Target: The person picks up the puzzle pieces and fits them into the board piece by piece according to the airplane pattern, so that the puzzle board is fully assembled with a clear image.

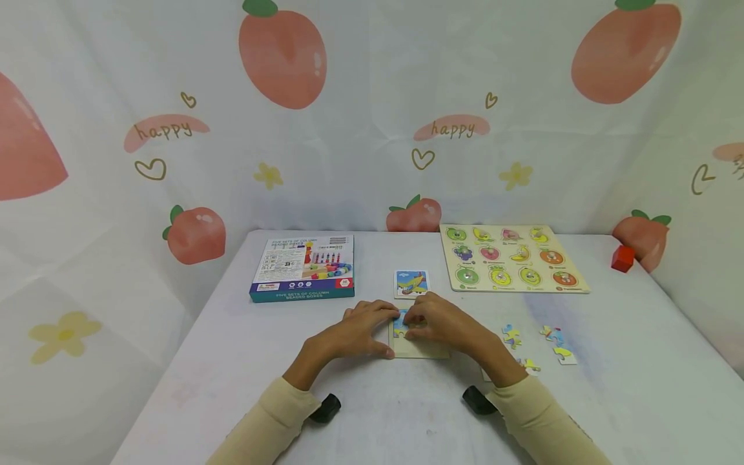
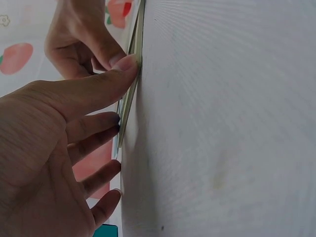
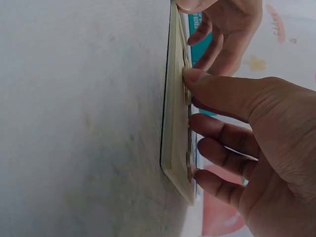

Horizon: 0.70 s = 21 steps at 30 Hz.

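A small wooden puzzle tray lies flat on the table between the hands. My left hand holds its left side, thumb at the near corner and fingers toward the far one. My right hand reaches over the tray; its thumb and index finger pinch a puzzle piece against the tray. Blue and yellow pieces show at the tray's left, the rest being covered by the right hand. Just behind stands no gap to a picture card with a yellow airplane on blue.
Loose puzzle pieces lie right of the right hand, some partly behind the forearm, others farther right. A boxed bead set is at back left. A fruit peg board and a red block are at back right.
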Motion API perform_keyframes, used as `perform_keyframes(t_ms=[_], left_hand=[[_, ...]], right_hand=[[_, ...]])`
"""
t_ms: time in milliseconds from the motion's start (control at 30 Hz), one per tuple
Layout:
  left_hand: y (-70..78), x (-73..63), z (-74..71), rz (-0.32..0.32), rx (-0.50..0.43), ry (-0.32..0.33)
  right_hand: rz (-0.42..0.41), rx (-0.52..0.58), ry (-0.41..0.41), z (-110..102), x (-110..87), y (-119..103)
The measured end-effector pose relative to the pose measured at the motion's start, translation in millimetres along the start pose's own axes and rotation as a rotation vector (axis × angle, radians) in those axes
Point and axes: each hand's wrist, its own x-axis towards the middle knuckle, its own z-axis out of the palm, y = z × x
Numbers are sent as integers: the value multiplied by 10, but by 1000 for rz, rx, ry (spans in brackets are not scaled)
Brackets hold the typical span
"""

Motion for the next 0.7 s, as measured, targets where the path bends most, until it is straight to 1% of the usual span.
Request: perform_keyframes(t_ms=[167,333,700], left_hand=[[6,-3,-5,-5,-1,-5],[8,-5,-7,0,-3,-4],[21,0,-4,5,16,6]], right_hand=[[7,-15,3,-3,-1,-24],[14,-4,3,-15,-9,-36],[17,3,13,0,-10,0]])
